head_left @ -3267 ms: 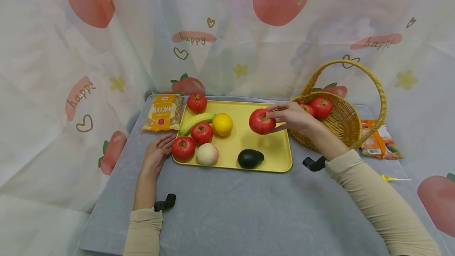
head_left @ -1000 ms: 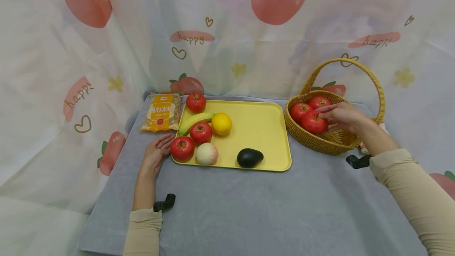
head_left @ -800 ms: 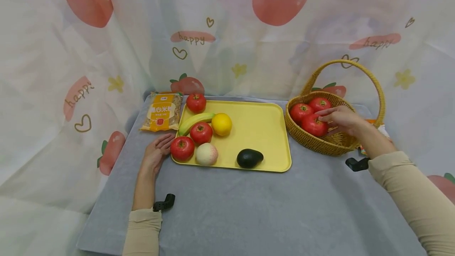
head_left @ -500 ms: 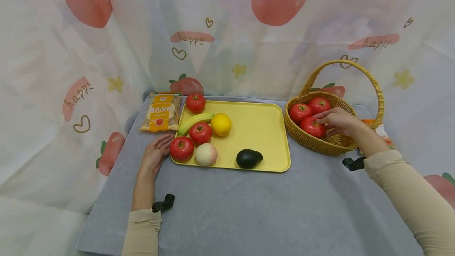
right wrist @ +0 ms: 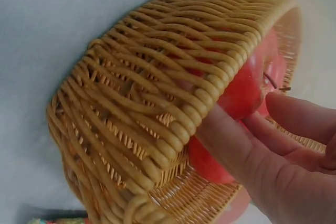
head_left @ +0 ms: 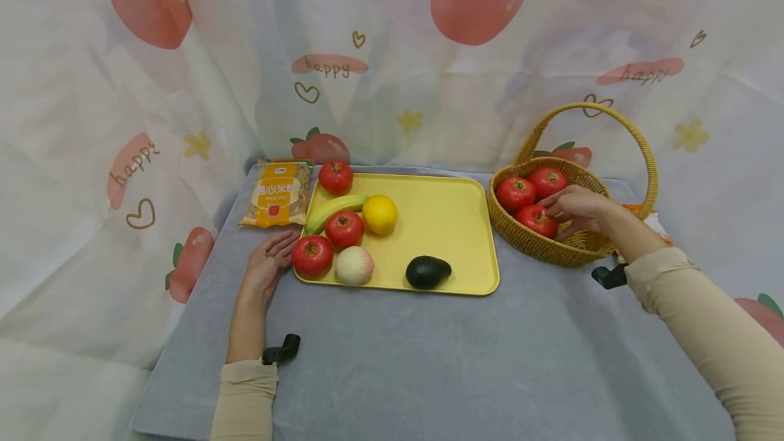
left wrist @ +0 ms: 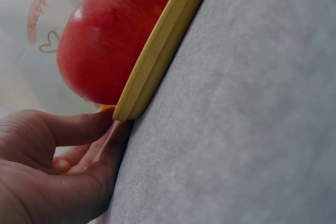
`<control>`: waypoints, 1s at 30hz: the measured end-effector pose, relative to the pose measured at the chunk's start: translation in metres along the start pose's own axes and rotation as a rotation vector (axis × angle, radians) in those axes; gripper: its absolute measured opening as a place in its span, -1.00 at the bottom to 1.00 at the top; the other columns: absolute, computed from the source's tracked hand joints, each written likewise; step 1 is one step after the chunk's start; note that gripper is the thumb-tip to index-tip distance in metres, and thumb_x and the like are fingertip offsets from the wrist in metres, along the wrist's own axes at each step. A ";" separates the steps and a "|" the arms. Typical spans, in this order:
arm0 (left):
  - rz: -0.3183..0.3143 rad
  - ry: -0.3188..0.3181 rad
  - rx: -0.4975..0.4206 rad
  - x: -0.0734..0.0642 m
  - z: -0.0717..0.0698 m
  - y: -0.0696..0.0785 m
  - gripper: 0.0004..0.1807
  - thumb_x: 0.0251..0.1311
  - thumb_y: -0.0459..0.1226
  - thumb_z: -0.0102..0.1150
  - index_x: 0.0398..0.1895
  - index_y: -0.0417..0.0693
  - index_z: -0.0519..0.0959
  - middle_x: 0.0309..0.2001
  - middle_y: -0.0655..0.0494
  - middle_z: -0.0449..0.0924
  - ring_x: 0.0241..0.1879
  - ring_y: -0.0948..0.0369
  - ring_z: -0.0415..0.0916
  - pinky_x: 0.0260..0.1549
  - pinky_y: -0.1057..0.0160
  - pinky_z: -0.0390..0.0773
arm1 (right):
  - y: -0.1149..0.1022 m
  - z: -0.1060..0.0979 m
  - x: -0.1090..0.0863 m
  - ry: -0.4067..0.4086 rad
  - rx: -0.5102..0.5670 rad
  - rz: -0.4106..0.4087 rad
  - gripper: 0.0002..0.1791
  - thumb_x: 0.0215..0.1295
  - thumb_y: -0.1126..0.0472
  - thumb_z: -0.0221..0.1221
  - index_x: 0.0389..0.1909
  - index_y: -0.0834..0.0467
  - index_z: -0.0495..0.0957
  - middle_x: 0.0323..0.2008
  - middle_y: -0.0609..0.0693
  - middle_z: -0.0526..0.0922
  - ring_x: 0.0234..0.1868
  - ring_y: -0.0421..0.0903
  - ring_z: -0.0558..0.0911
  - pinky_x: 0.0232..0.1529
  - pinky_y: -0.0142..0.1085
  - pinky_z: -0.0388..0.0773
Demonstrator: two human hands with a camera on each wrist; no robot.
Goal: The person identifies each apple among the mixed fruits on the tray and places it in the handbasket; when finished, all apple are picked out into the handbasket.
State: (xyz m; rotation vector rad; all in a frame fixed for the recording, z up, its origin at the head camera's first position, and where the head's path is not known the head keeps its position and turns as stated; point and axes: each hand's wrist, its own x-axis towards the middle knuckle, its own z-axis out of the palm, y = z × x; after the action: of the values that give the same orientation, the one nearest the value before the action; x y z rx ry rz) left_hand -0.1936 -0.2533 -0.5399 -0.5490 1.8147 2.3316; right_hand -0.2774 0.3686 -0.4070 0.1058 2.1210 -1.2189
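In the head view my right hand (head_left: 580, 211) reaches into the wicker basket (head_left: 528, 242) and holds a red apple (head_left: 535, 222) from its right side. Two more red apples (head_left: 516, 194) lie beside it in the basket. The right wrist view has the thumb (right wrist: 294, 114) near the apple's stem and other fingers lower, partly behind the basket rim. My left hand (head_left: 267, 265) rests on the table with fingers loosely extended at the left edge of the yellow tray (head_left: 441, 223). Its thumb (left wrist: 84, 128) touches the tray's corner, just below an apple (left wrist: 105, 45).
On the tray are a banana (head_left: 333, 211), an orange-yellow fruit (head_left: 380, 214), a pale peach (head_left: 354, 265), an avocado (head_left: 428, 272) and several apples (head_left: 312, 256). A yellow food packet (head_left: 279, 193) lies behind the left hand. Another packet (head_left: 657, 224) is partly hidden by the basket.
My right hand has carried the apple from above the tray rightward into the basket, where the apple now sits lower beside the others. The left hand has stayed in place.
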 end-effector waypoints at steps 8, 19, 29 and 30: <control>-0.001 0.004 0.006 0.000 -0.002 0.002 -0.18 0.22 -0.76 -0.13 0.57 -0.15 0.29 0.51 -0.13 0.36 0.40 0.18 0.44 -0.08 0.45 0.56 | -0.011 -0.001 -0.003 -0.001 -0.025 0.017 -0.38 0.62 0.28 -0.18 0.54 0.55 0.01 0.56 0.50 -0.02 0.51 0.53 0.09 0.14 0.29 0.54; -0.002 -0.008 0.002 -0.001 0.001 0.001 -0.20 0.22 -0.75 -0.15 0.56 -0.16 0.30 0.51 -0.13 0.36 0.40 0.18 0.44 -0.09 0.45 0.55 | -0.041 0.006 -0.018 0.112 -0.133 -0.074 -0.39 0.66 0.09 -0.02 0.50 0.43 0.27 0.45 0.37 0.37 0.41 0.34 0.41 0.23 0.11 0.56; -0.003 0.004 0.009 -0.001 0.001 0.001 -0.17 0.20 -0.76 -0.17 0.57 -0.16 0.29 0.51 -0.13 0.36 0.44 0.12 0.39 -0.04 0.46 0.56 | -0.076 0.036 -0.018 0.012 -0.175 -0.140 -0.37 0.67 0.06 -0.03 0.54 0.38 0.23 0.53 0.37 0.25 0.47 0.30 0.37 0.32 0.14 0.45; -0.004 0.004 0.009 -0.002 0.002 0.001 -0.17 0.20 -0.76 -0.17 0.57 -0.16 0.29 0.51 -0.12 0.36 0.44 0.12 0.39 -0.04 0.46 0.57 | -0.079 0.039 -0.016 0.007 -0.184 -0.149 -0.38 0.66 0.07 -0.02 0.54 0.37 0.25 0.52 0.37 0.26 0.46 0.30 0.38 0.31 0.14 0.47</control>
State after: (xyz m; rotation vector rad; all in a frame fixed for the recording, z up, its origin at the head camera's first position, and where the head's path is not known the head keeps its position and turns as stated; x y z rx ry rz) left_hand -0.1929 -0.2520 -0.5377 -0.5563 1.8238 2.3202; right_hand -0.2753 0.2975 -0.3523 -0.1319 2.2685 -1.1008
